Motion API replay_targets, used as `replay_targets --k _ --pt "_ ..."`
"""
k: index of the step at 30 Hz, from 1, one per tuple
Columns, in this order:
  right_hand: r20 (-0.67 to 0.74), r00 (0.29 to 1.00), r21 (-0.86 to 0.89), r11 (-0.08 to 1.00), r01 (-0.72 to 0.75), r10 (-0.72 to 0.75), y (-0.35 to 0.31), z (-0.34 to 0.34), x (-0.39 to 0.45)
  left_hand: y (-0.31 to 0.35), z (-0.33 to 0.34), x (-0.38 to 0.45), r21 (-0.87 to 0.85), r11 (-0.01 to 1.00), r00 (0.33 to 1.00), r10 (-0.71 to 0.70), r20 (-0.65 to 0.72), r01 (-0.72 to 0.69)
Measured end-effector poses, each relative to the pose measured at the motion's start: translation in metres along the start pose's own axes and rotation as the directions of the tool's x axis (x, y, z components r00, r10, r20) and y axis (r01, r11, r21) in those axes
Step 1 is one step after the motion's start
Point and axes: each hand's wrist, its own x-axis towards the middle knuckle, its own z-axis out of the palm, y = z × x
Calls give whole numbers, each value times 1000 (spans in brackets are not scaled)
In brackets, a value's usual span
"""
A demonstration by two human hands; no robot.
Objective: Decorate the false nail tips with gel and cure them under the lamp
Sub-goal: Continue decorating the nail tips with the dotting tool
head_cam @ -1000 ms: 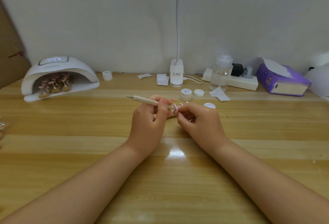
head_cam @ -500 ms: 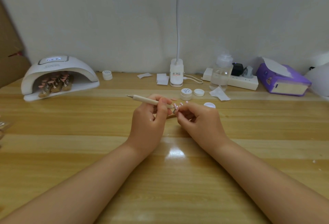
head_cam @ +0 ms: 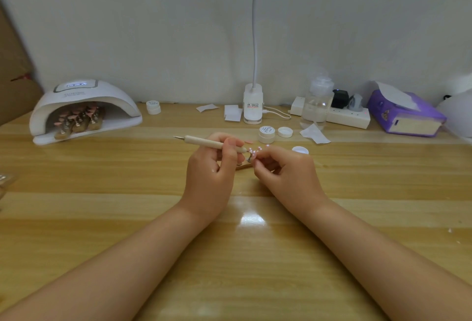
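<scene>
- Your left hand [head_cam: 212, 167] fingers grip the stick [head_cam: 214, 143]; your right hand [head_cam: 283, 170] pinches the nail [head_cam: 253, 153]
- You're dotting gel, I think; next needs a gentle touch, then the lamp [head_cam: 84, 108]

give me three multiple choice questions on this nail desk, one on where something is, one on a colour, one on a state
1. Where is the curing lamp?
A. far left of the table
B. far right of the table
C. in front of the hands

2. What colour is the tissue pack?
A. green
B. purple
C. red

3. What is the left hand doing?
A. lying flat on the table
B. gripping the wooden-handled tool
C. reaching into the lamp

Answers:
1 A: the lamp stands at the table's left end, with nail tips inside.
2 B: its wrapper is purple.
3 B: its fingers curl round the tool, whose tip meets the nail tip pinched by the right hand.
</scene>
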Motion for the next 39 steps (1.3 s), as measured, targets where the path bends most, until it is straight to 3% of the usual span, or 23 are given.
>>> replay_targets --k 39 --pt "-5 1000 8 1000 -12 12 -3 -1 0 -2 0 -1 -15 1000 999 -14 50 15"
